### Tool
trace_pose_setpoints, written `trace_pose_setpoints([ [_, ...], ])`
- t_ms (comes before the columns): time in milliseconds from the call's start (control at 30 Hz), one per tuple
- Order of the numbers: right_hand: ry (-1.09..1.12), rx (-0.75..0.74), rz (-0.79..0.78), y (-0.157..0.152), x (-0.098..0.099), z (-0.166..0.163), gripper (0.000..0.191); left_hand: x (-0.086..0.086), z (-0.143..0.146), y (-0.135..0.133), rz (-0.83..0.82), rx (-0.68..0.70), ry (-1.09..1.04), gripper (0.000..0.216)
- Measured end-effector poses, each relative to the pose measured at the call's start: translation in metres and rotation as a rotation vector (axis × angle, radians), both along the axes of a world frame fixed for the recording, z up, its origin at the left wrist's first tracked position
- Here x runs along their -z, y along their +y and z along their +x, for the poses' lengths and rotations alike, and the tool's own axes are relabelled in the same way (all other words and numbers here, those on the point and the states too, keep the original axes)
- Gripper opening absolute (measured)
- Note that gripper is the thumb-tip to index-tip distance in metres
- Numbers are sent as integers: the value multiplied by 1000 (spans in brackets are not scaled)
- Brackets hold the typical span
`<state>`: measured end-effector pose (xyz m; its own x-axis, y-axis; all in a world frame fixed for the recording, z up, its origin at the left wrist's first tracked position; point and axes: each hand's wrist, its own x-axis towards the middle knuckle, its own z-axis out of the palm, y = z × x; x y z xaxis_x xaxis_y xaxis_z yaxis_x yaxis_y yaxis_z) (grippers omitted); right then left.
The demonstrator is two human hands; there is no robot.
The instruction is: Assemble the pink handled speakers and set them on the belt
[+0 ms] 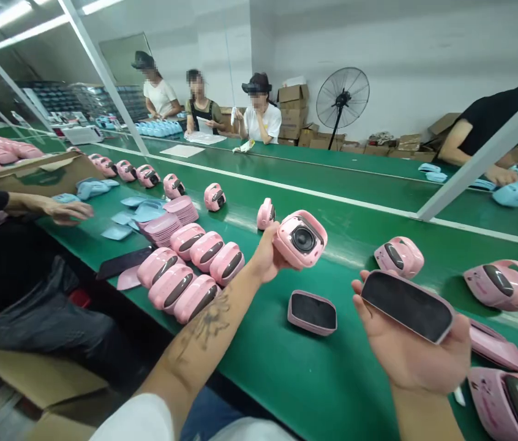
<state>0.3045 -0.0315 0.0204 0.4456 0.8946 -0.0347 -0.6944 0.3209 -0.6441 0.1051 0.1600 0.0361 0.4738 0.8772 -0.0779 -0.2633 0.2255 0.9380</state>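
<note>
My left hand point(264, 254) is closed around a pink speaker housing point(304, 239) and holds it above the green table. The housing's front faces up, showing a round black speaker cone. In my right hand point(417, 362), palm up, rests a pink-rimmed speaker grille point(406, 305), its dark inner face upward. Between the hands, another grille point(312, 312) lies dark side up on the table. Beyond my right hand stand two pink speakers point(399, 256) with handles.
Pink speaker housings point(195, 263) sit grouped to the left, beside stacked pink panels point(167, 229) and blue panels point(142, 211). A co-worker's hand point(68, 210) reaches in there. More housings line the belt point(332, 211). A metal post point(484, 153) slants at right.
</note>
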Motion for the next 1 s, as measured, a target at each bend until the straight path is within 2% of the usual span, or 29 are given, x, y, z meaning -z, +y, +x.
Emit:
trace_pose_setpoints([
  [33,-14,12,25,-4,-9,-8,77,-4,-11,-21,-44,27,-32,82],
  [100,-28,10,54,-13,-23,-28,80,-7,-31,-63,-254,142,-117,86],
  [167,-35,-8,70,-20,-31,-48,80,-5,-48,-98,-373,347,-161,92],
  [233,-87,-39,82,-26,-30,-65,77,2,-62,-122,-379,441,-182,85],
  [300,-211,-72,84,-30,-21,-75,75,13,-71,-136,-356,408,-130,80],
  [367,-328,-93,68,-35,-7,-80,75,22,-76,-142,-320,338,-27,71],
  [433,-441,-118,54,-38,9,-81,83,27,-78,-144,-270,318,69,64],
  [500,-612,-186,61,-41,22,-80,96,26,-79,-144,-224,339,108,59],
  [600,-995,-249,123,-45,33,-78,106,20,-80,-146,-198,359,90,58],
  [700,-1300,-172,190,-48,33,-76,110,14,-83,-148,-146,374,119,65],
  [767,-1407,-129,224,-50,28,-74,112,11,-85,-148,-109,392,153,69],
  [867,-1494,-99,276,-51,21,-73,113,9,-87,-148,-91,425,144,67],
  [1000,-1537,-145,325,-52,19,-72,113,6,-84,-153,-105,451,76,61],
])
